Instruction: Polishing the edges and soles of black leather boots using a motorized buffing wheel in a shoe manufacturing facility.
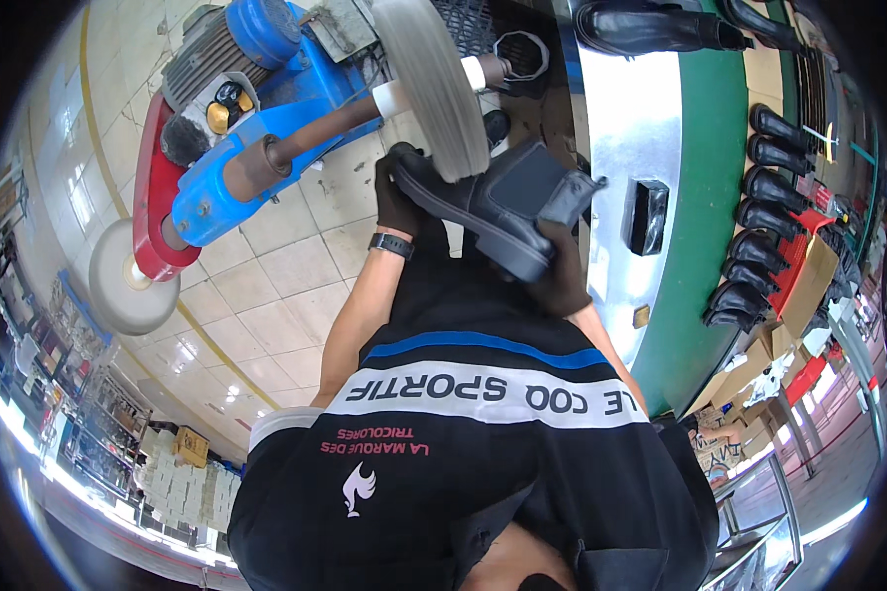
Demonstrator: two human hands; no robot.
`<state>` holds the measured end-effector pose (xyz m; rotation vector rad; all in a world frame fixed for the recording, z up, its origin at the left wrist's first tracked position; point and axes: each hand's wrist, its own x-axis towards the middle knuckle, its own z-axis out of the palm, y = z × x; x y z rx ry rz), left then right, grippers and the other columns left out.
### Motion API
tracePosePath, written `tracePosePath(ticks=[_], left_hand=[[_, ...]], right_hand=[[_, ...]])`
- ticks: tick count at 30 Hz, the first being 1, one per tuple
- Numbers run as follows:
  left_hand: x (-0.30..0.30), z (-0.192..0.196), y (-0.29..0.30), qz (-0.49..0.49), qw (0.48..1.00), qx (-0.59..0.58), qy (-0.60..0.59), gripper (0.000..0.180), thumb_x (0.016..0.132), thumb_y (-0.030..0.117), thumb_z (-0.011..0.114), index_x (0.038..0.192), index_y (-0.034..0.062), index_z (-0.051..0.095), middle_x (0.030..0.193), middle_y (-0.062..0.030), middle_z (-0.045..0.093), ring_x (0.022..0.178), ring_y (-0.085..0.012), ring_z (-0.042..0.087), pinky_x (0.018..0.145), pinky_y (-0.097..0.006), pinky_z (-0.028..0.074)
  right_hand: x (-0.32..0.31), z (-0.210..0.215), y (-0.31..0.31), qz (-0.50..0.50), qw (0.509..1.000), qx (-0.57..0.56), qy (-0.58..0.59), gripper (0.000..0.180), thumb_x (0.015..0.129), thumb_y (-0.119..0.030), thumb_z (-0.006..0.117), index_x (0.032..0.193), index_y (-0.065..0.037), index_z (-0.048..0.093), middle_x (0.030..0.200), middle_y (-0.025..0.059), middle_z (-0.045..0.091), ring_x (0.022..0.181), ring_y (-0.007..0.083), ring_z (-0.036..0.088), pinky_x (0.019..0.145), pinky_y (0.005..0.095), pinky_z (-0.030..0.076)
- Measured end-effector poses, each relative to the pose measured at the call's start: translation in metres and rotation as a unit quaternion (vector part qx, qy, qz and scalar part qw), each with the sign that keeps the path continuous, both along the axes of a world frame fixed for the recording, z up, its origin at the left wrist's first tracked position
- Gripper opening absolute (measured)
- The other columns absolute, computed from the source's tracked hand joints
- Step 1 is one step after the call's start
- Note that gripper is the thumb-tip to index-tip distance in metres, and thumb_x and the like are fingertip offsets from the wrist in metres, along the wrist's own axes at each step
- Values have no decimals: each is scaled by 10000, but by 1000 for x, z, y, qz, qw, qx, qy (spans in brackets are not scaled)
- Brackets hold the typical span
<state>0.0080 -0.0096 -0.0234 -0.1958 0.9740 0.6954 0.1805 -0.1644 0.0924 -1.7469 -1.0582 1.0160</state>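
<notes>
A black ankle boot (508, 202) with an elastic side panel lies crosswise between my hands, its toe to the left and its shaft to the upper right. Closed on the toe end is my left hand (395, 197), in a dark glove. My right hand (562, 276), also gloved, grips the heel end; the boot hides some of its fingers. Right above the boot, a grey buffing wheel (434, 89) on a shaft meets the upper between toe and ankle. It looks blurred at its edge, and whether it presses on the leather I cannot tell.
The blue machine body (232, 192) with a red belt guard (155, 197) and a second, pale wheel (133, 281) stands at left. On the right runs a metal-and-green bench (695, 128) bearing a black box (647, 217). Several black boots (774, 187) line its far side.
</notes>
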Motion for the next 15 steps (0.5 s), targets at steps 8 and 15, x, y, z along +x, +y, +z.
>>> tracePosePath(ticks=[8,15], left_hand=[[-26,72,42,-102,914,314,235,317,831,326,531,856,20,607,822,-90,644,791,-215,614,762,-318,467],[52,184,75,-255,685,591,341,237,722,196,689,824,-14,647,781,-71,657,674,-122,597,628,-259,466]], right_hand=[[-34,16,23,-79,953,-100,276,927,597,77,750,1329,-73,201,1124,198,534,940,306,612,801,367,519],[-43,-24,10,-45,984,-156,72,968,512,-52,840,1312,-66,295,1222,151,477,1152,294,466,980,382,385]])
